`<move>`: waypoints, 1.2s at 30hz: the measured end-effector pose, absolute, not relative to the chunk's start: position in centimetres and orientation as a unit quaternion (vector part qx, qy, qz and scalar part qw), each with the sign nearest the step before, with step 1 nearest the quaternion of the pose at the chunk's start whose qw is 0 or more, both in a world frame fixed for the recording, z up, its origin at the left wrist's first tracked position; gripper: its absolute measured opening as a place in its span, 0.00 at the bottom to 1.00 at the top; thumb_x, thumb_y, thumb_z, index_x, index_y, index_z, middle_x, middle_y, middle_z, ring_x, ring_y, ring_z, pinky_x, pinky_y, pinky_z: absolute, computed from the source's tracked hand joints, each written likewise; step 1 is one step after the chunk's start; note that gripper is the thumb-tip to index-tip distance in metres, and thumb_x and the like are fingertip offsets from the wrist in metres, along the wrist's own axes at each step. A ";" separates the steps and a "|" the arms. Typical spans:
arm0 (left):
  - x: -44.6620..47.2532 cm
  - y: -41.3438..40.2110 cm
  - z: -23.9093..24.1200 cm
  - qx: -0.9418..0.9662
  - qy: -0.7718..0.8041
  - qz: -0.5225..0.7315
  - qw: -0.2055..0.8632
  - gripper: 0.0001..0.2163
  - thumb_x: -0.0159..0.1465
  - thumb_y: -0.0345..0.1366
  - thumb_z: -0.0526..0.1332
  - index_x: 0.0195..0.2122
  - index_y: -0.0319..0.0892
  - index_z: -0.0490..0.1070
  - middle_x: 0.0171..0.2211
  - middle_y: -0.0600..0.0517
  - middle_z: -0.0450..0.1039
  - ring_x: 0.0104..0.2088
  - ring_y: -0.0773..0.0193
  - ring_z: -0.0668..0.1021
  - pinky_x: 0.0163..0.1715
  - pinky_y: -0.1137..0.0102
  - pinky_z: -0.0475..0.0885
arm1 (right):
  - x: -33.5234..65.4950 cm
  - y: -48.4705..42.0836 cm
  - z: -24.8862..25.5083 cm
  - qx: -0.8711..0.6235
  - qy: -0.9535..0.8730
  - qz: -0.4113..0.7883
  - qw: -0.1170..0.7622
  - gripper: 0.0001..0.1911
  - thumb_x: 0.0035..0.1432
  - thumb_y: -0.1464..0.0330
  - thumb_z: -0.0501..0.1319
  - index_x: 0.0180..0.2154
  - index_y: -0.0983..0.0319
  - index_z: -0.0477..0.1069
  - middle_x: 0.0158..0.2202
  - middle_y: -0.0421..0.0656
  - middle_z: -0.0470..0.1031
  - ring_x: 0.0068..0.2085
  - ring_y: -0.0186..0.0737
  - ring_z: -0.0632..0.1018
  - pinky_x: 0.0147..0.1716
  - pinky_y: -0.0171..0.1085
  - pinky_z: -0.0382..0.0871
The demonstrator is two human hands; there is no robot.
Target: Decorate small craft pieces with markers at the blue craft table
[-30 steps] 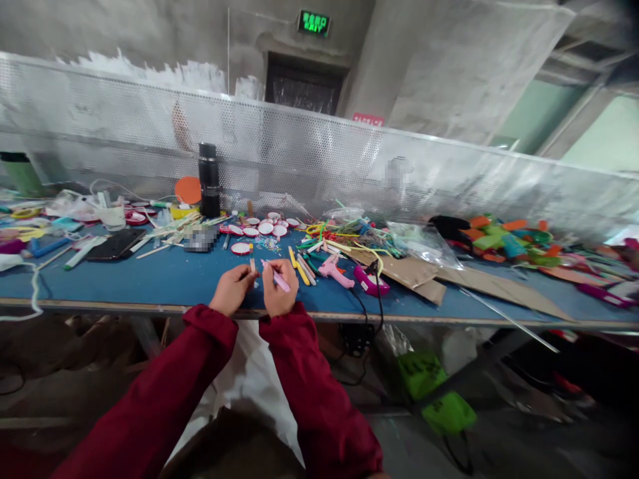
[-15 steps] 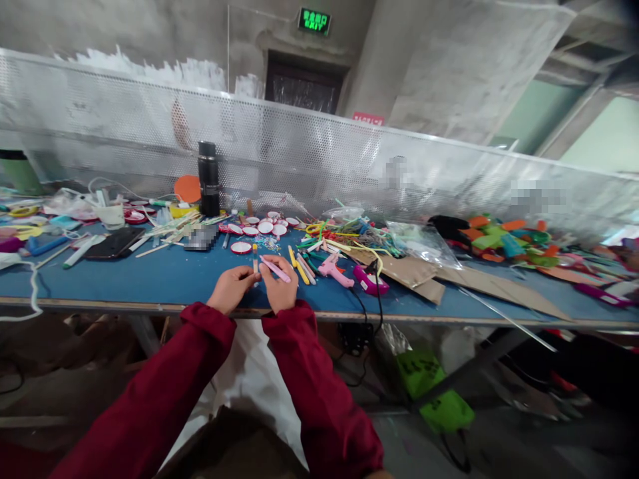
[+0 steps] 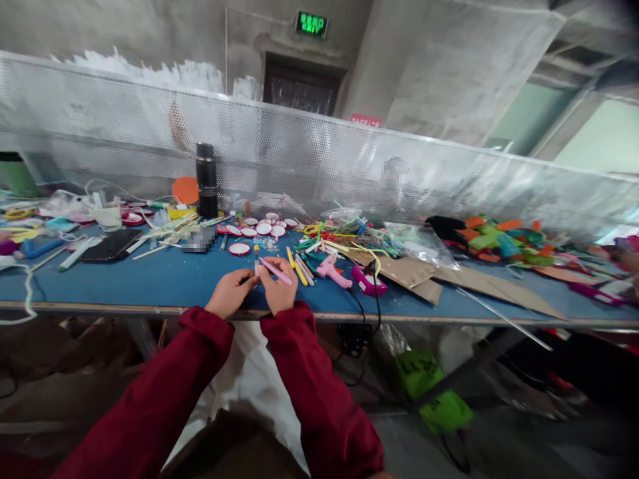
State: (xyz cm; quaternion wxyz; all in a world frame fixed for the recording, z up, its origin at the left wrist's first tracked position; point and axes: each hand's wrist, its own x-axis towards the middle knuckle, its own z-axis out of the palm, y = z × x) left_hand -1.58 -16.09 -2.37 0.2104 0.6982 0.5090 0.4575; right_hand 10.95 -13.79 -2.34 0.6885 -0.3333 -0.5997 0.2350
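My left hand [image 3: 230, 293] is closed in a pinch at the lower end of a narrow, pale stick with a yellow-orange top [image 3: 256, 254]. Close beside it, my right hand [image 3: 279, 293] grips a pink marker [image 3: 276, 271], which slants across the fingers with one end toward the stick. Both hands are near the front edge of the blue table [image 3: 164, 283], fingertips nearly touching. Just right of my right hand lie several markers [image 3: 301, 269], yellow and pale. Fingers partly hide the stick's lower part.
A pink glue gun [image 3: 334, 271] and a magenta device [image 3: 368, 281] with a cord lie to the right. Behind are white discs with red rims [image 3: 263, 228], a black bottle [image 3: 206, 179] and coloured strands. Cardboard [image 3: 499, 289] lies farther right, a phone [image 3: 110, 245] left.
My hands stay together with the same things in them. The pink marker has tilted slightly flatter, and the whole view has shifted a little.
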 end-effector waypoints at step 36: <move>-1.7 -15.8 -3.1 0.639 0.492 0.527 0.266 0.11 0.57 0.43 0.59 0.25 0.40 0.69 0.19 0.56 0.63 0.22 0.69 0.64 0.24 0.73 0.58 | 11.2 -15.1 -2.4 -0.372 -0.671 0.095 0.634 0.08 0.58 0.65 0.57 0.28 0.59 0.64 0.27 0.38 0.69 0.32 0.35 0.71 0.34 0.35 0.65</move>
